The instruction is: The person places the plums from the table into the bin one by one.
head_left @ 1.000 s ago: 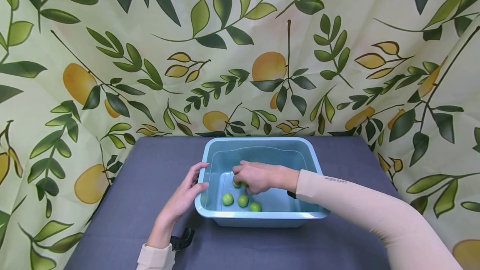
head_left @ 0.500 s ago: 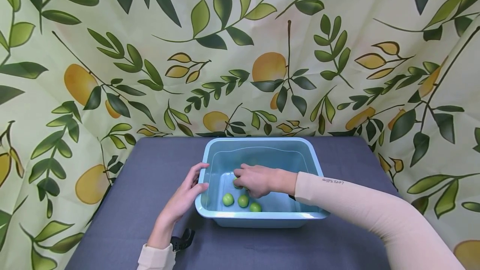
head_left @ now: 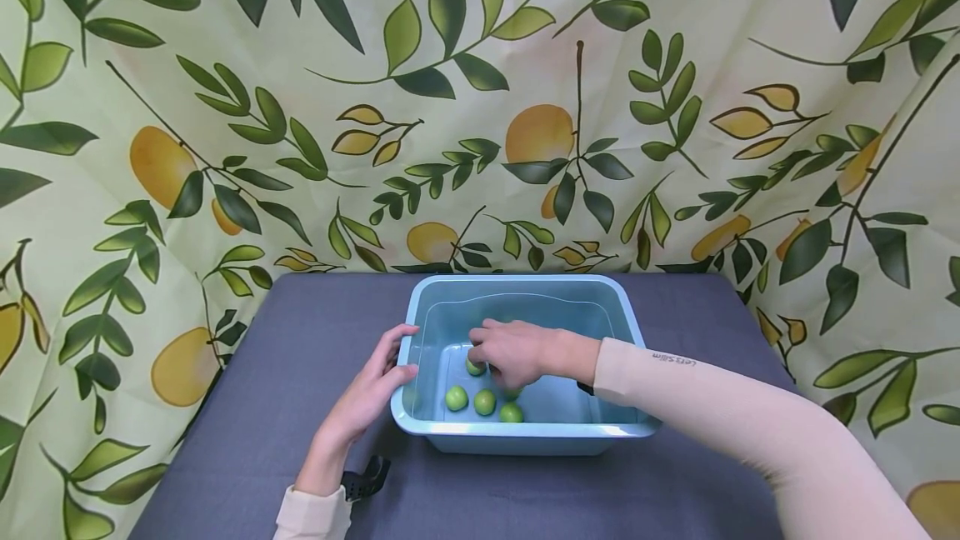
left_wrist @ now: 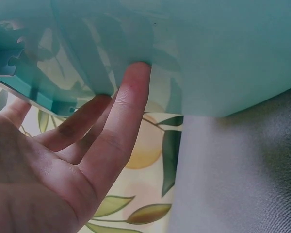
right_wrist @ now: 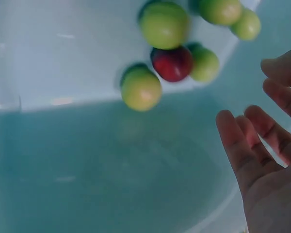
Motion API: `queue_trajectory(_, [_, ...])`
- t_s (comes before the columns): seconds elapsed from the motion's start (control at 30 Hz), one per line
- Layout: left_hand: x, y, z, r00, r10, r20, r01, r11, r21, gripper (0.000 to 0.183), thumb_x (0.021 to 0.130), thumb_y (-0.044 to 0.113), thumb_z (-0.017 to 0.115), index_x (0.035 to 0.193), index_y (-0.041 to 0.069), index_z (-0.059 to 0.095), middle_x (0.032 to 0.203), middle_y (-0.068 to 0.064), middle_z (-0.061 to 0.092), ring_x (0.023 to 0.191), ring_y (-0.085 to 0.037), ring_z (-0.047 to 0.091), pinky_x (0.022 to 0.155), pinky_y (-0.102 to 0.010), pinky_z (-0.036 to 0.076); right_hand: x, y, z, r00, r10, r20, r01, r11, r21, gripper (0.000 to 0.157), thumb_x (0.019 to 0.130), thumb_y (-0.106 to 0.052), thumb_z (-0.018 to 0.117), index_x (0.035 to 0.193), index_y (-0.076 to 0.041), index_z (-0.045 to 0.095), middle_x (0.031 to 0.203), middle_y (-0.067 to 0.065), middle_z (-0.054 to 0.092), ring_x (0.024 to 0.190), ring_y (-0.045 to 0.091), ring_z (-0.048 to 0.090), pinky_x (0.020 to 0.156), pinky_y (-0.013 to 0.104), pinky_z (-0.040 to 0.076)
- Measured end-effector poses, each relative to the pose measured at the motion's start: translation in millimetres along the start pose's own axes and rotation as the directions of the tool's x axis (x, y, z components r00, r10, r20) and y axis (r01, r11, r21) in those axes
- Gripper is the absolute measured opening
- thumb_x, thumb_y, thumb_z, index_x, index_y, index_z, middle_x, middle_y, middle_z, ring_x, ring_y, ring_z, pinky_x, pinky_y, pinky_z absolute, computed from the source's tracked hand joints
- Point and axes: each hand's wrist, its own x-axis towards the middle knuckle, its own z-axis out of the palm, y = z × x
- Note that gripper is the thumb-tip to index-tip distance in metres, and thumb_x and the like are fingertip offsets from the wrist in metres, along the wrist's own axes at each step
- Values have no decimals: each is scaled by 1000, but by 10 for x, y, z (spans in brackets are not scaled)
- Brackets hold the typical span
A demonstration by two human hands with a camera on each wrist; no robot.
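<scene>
A light blue plastic tub (head_left: 525, 431) stands on the table. My left hand (head_left: 363, 394) grips its left rim, thumb and a fingertip at the edge; in the left wrist view the other fingers (left_wrist: 131, 97) press against the outer wall. My right hand (head_left: 513, 352) is down inside the tub, above the small round fruit. In the right wrist view its fingers (right_wrist: 233, 141) are loosely extended, with nothing between them. Several green fruit (head_left: 456, 397) lie on the tub floor, and one dark red fruit (right_wrist: 172, 63) sits among them, hidden by the right hand in the head view.
The table (head_left: 330, 307) has a dark grey-blue cover. A patterned cloth (head_left: 465, 107) with leaves and oranges hangs behind and at both sides. A black wrist strap (head_left: 366, 478) shows at the left wrist.
My right hand dips slightly, then rises a little inside the tub. Another green fruit now shows below it, and the middle front fruit has shifted slightly left. The left hand stays on the rim.
</scene>
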Motion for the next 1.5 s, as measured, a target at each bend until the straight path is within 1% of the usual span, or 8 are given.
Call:
queue_trajectory(0.17, [-5,20,-4,1000,-2,-9,2,1000,5,50,101,18,55,148,24,40,142,-20,45,118,-36,53,95,-53,46,-86,16,-209,996,40,-75,-40,999,2,17,92,-13,67,108,-17,71,100,-3,54,91,17,45,62,27,43])
queue_trajectory(0.33, [8,32,-2,1000,-6,-7,6,1000,8,50,101,18,55,148,25,39,142,-20,45,119,-36,53,96,-54,46,-238,33,-408,981,68,-184,-74,997,-26,16,91,-14,67,107,-16,71,100,-2,57,92,18,48,68,29,45])
queue_trajectory(0.53, [16,34,-18,1000,-5,-1,5,1000,7,50,102,18,55,148,25,38,143,-19,44,120,-36,52,97,-54,45,-460,96,-594,936,105,-335,-121,992,-26,14,90,-11,67,103,-14,72,103,0,61,94,20,52,75,33,48])
queue_trajectory(0.73, [-13,46,-35,1000,-7,-11,7,1000,15,50,102,17,55,149,24,39,142,-20,45,119,-35,53,96,-51,46,-694,146,-691,886,164,-434,-174,985,17,13,90,-12,69,102,-15,72,105,1,62,95,21,53,72,35,49])
queue_trajectory(0.9, [-37,50,-34,1000,-10,-26,11,999,31,50,102,18,54,149,24,39,142,-20,45,117,-34,55,93,-49,47,-898,188,-700,838,213,-502,-214,975,55,14,89,-13,72,103,-14,73,106,1,64,97,22,53,73,38,49])
queue_trajectory(1.17, [-54,52,-28,999,-11,-40,13,999,48,50,103,20,54,151,24,39,144,-20,45,120,-35,55,94,-48,47,-1182,241,-630,760,331,-559,-312,941,134,16,89,-12,73,104,-11,72,109,4,64,102,26,53,78,43,50])
queue_trajectory(1.37, [-66,42,-11,999,-5,-50,7,998,57,51,104,21,54,152,24,38,145,-18,45,122,-35,54,96,-48,46,-1408,289,-487,672,384,-634,-361,916,172,13,89,-11,71,102,-9,72,108,7,64,102,29,54,78,47,48])
queue_trajectory(1.5, [-77,33,-3,999,16,-50,-12,997,70,52,104,24,54,154,24,37,146,-17,45,123,-34,54,96,-47,46,-1554,326,-341,606,448,-657,-422,882,211,16,89,-11,70,105,-6,72,110,10,64,104,32,54,75,51,48])
